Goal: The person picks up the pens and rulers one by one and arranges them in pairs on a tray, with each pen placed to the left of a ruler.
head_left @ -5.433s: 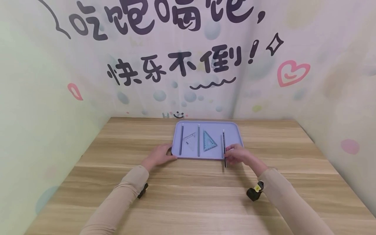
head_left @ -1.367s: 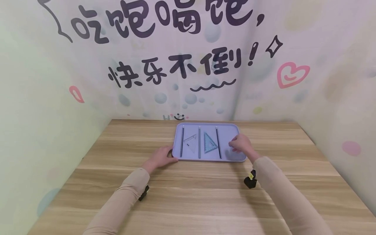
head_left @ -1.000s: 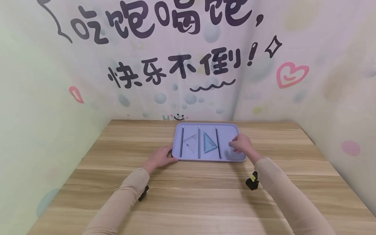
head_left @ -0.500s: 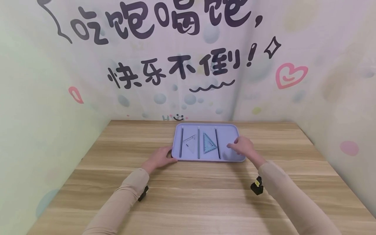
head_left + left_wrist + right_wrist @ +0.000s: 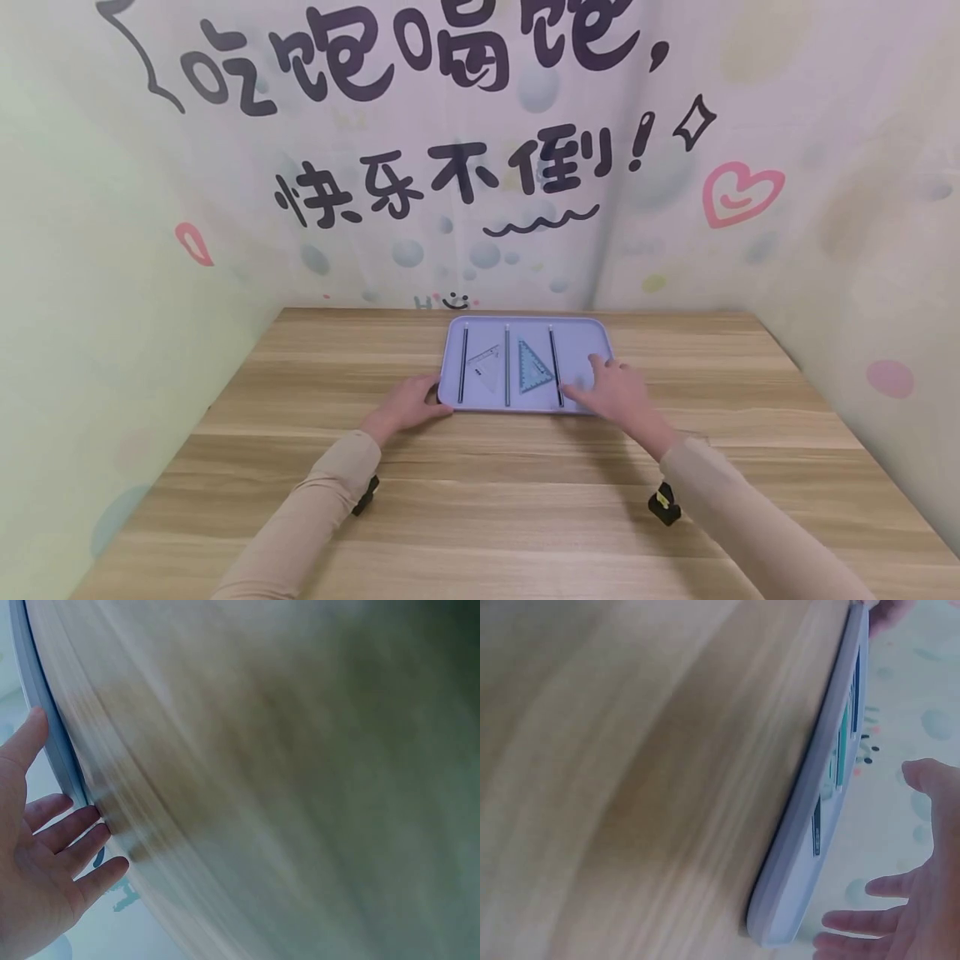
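A lavender tray lies on the table. In it, from left to right, are a dark pencil, a clear set square, a grey-green pencil, a blue set square and another dark pencil. My left hand rests at the tray's left front corner, its fingers extended along the edge in the left wrist view. Over the tray's right end, my right hand is spread and holds nothing; its thumb tip overlaps the lower part of the right-hand pencil in the head view.
The wooden table stretches in front of the tray and to both sides. Behind it hangs a printed cloth backdrop with large dark characters. Pale walls flank the table. A black wrist camera shows beneath the right sleeve.
The right hand held the right-hand dark pencil earliest on; that pencil now lies beside the blue set square. Since then the right hand has spread its fingers and shifted nearer. The left hand has stayed.
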`<state>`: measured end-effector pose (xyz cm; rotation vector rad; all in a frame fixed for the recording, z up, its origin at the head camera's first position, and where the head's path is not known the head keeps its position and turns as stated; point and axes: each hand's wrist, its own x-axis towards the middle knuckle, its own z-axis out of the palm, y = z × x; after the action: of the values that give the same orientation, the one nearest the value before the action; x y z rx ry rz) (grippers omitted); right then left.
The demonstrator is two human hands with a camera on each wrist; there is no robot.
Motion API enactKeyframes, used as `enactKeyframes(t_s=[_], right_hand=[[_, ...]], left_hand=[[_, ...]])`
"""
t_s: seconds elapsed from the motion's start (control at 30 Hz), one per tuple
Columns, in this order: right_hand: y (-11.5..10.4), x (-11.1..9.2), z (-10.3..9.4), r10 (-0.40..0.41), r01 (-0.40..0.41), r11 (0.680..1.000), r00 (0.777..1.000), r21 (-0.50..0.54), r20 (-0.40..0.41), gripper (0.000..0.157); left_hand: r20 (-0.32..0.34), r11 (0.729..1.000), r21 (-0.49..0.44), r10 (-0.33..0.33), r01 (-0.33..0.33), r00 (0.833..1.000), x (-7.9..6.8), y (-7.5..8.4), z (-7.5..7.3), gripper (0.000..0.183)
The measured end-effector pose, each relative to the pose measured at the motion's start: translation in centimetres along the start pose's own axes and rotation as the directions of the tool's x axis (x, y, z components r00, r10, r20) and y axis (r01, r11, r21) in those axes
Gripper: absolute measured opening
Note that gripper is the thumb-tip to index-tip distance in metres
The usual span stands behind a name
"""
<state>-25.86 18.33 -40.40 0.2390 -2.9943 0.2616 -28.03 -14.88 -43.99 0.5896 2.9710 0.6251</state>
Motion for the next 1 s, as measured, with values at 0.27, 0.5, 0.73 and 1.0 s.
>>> enactKeyframes(t_s=[0.27, 0.5, 0.73, 1.0], right_hand=[[-0.1, -1.4, 0.9, -0.053, 0.054, 0.999, 0.996, 0.010, -0.075, 0.082], [0.2, -2.6, 1.3, -0.102, 0.101, 0.995, 0.989, -0.015, -0.105, 0.090], [0.6, -3.4, 1.3, -0.103, 0.101, 0.995, 0.992, -0.027, -0.078, 0.091], [1.3, -4.1, 1.8, -0.101, 0.098, 0.994, 0.992, -0.039, -0.079, 0.090]], left_hand=[[0.007, 1.000, -0.015, -0.018, 0.018, 1.000, -0.2, 0.2, -0.1, 0.063], [0.007, 0.999, -0.023, -0.022, 0.022, 1.000, -0.2, 0.1, 0.0, 0.065], [0.006, 1.000, -0.015, -0.015, 0.015, 1.000, 0.0, 0.0, 0.1, 0.066], [0.008, 1.000, -0.024, -0.013, 0.013, 1.000, 0.1, -0.1, 0.1, 0.066]])
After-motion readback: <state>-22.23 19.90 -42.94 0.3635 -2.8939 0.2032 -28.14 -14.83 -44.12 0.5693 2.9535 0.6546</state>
